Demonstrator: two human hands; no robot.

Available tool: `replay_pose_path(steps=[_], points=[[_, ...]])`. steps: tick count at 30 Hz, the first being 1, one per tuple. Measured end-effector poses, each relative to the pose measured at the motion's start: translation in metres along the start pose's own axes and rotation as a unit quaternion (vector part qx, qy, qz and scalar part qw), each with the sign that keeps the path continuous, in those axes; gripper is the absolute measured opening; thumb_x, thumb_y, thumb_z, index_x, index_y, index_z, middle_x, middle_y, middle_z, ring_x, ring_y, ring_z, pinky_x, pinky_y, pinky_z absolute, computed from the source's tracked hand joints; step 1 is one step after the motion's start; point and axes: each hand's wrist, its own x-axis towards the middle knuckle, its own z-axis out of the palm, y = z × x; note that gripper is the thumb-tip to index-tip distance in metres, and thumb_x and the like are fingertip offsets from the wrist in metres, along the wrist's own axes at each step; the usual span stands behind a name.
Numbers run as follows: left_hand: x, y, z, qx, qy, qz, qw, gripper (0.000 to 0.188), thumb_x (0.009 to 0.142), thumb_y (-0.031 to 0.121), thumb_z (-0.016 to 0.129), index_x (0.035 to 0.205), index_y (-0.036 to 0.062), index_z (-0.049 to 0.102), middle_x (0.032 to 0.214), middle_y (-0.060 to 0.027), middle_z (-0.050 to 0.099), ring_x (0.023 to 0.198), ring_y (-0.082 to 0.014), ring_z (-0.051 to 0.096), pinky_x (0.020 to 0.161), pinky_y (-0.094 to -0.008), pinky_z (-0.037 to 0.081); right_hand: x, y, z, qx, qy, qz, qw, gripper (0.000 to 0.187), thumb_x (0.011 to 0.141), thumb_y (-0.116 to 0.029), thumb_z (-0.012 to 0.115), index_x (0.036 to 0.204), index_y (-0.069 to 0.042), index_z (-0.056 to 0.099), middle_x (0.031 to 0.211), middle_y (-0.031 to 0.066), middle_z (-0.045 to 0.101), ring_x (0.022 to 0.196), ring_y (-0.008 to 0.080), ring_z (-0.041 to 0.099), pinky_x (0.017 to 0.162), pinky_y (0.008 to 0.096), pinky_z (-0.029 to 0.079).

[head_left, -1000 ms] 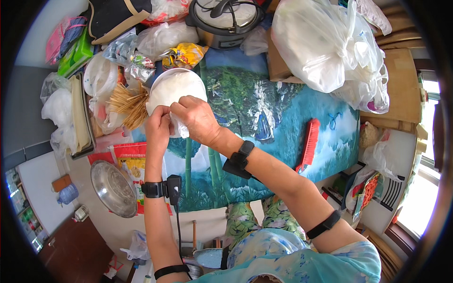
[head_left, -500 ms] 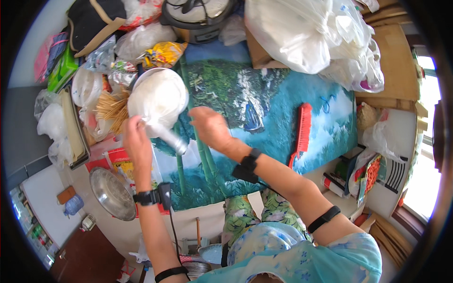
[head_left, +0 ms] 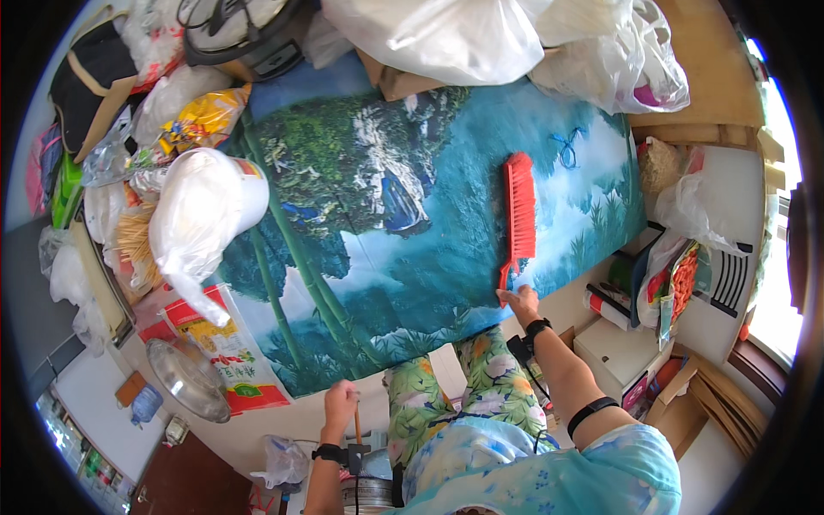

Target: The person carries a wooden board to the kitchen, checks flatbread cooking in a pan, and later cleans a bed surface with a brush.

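A red bristle brush [head_left: 521,210] lies on the landscape-printed table cover [head_left: 446,275], its handle toward me. My right hand [head_left: 521,304] has its fingers closed at the end of that handle. Off the table's near edge, my left hand [head_left: 341,400] is loosely curled, with nothing visible in it. To the left on the table stands a white bucket [head_left: 251,193] covered by a white plastic bag [head_left: 196,210], whose twisted end hangs toward me.
A metal bowl [head_left: 184,378] sits at the near left corner beside a red printed packet [head_left: 232,352]. Chopsticks [head_left: 136,242] and a yellow bag [head_left: 206,118] crowd the left side. At the back are a round cooker [head_left: 249,39] and large white bags [head_left: 446,39]. A blue string [head_left: 567,148] lies right of the brush.
Both hands have left the bagged bucket. My left hand has drawn back toward my body, and my right hand has moved right to the brush handle. The view has shifted too.
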Motion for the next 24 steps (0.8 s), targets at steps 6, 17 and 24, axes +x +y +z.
replay_pose_path(steps=[6, 17, 24], points=[[-0.001, 0.034, 0.031, -0.056, -0.059, -0.067, 0.995, 0.014, 0.073, 0.004, 0.059, 0.086, 0.0012, 0.061, 0.078, -0.0116, 0.064, 0.071, -0.0184, 0.062, 0.066, -0.0286, 0.049, 0.026, 0.011, 0.049, -0.04, 0.121, -0.09, 0.988, 0.046, 0.065, -0.039, 0.07, 0.076, 0.004, 0.059, 0.077, 0.0222, 0.061, 0.076, 0.0363, 0.059, 0.067, 0.0406, 0.046], [-0.012, 0.05, 0.046, -0.194, -0.019, -0.143, 0.97, 0.009, 0.075, 0.006, 0.062, 0.083, 0.0013, 0.061, 0.072, -0.0069, 0.062, 0.062, -0.014, 0.059, 0.054, -0.0271, 0.049, -0.069, -0.06, -0.039, 0.249, -0.02, -0.095, 0.964, 0.042, 0.084, -0.043, 0.058, 0.093, -0.002, 0.062, 0.064, 0.0104, 0.057, 0.058, 0.0145, 0.048, 0.056, 0.0323, 0.042], [-0.004, 0.064, 0.031, -0.195, -0.016, -0.131, 0.972, 0.009, 0.076, 0.002, 0.059, 0.085, 0.0012, 0.061, 0.072, -0.0057, 0.062, 0.06, -0.0112, 0.058, 0.051, -0.0257, 0.05, -0.117, -0.146, 0.013, -0.121, -0.213, -0.41, 0.879, 0.046, 0.082, -0.056, 0.047, 0.108, -0.022, 0.062, 0.09, 0.0114, 0.066, 0.086, 0.0295, 0.063, 0.075, 0.0404, 0.049]])
